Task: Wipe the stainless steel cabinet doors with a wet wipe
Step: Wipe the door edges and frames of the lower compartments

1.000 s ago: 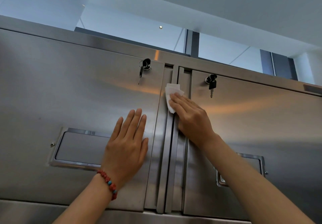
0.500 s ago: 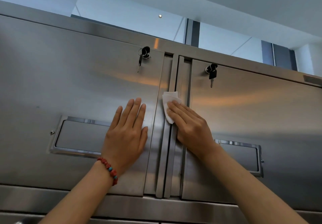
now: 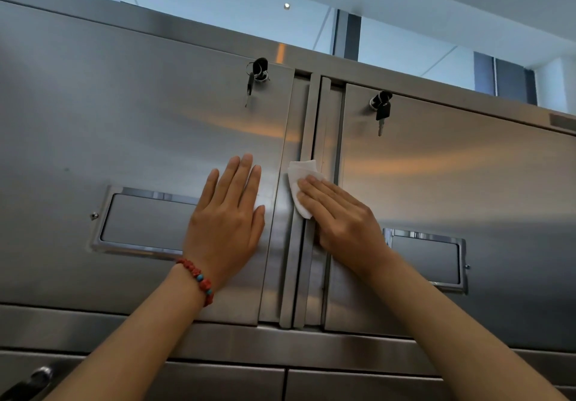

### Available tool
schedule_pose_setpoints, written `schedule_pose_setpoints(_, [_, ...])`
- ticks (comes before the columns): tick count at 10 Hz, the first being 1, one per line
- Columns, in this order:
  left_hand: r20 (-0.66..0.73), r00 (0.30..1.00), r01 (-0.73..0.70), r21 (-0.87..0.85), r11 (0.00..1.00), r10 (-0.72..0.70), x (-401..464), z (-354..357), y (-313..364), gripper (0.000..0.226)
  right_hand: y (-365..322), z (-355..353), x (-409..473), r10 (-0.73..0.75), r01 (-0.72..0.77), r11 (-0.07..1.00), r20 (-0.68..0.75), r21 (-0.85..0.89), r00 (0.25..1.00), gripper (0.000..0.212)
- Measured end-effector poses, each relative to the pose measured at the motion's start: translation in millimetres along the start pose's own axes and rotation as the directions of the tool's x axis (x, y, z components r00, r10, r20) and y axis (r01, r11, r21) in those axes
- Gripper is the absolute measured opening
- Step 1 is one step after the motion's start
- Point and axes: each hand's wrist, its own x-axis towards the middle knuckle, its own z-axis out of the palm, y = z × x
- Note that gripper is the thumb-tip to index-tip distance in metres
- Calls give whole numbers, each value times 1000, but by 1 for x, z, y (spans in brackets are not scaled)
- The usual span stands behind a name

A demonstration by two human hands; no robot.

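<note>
Left hand (image 3: 226,223): laid flat on the left cabinet door (image 3: 124,120), palm to the steel, fingers (image 3: 246,179) straight and slightly spread, holding nothing. A red beaded bracelet (image 3: 199,279) with a few blue beads sits on its wrist.

Right hand (image 3: 343,223): fingers (image 3: 314,191) straight and close together, pressing a white wet wipe (image 3: 300,179) against the vertical strips where the two doors meet. The wipe is folded; its upper part and left edge stick out beyond the fingertips, the rest lies under the hand. The two hands are near each other, the door seam between them.

Right cabinet door (image 3: 452,166): brushed steel, to the right of the right hand's fingers.

Left key (image 3: 257,73): in its lock at the top corner of the left door, well above the left hand's fingers, a second key hanging from its ring.

Right key (image 3: 381,109): black-headed, hanging from the lock at the top of the right door, above and right of the wipe.

Left recessed handle (image 3: 146,219): rectangular inset, partly covered by the left hand.

Right recessed handle (image 3: 427,257): just beside the right hand's wrist, partly hidden by it.

Lower drawers (image 3: 343,382): steel fronts beneath the doors, below both forearms.

Ceiling (image 3: 436,1): pale, above the cabinet top.
</note>
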Motion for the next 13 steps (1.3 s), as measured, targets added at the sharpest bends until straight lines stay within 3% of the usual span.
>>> schedule_pose_setpoints(3, [-2,1000,-4,-7,1000,4,1,-1,0,56,-3,6,7,98,-98,995,-27,24,995,36])
schedule_pose_setpoints(5, [4,1000,-2,-12,1000,2,1,-2,0,55,5,4,9,40,-40,999,-31,4,999,34])
schedule_pose_setpoints(7, [-14,1000,-5,-18,1000,5,0,-1,0,55,1,8,11,114,-113,994,-43,9,993,38])
schedule_pose_setpoints(13, [-37,999,-13,-16,1000,12,0,1,-1,55,0,11,11,140,-139,990,-69,24,988,38])
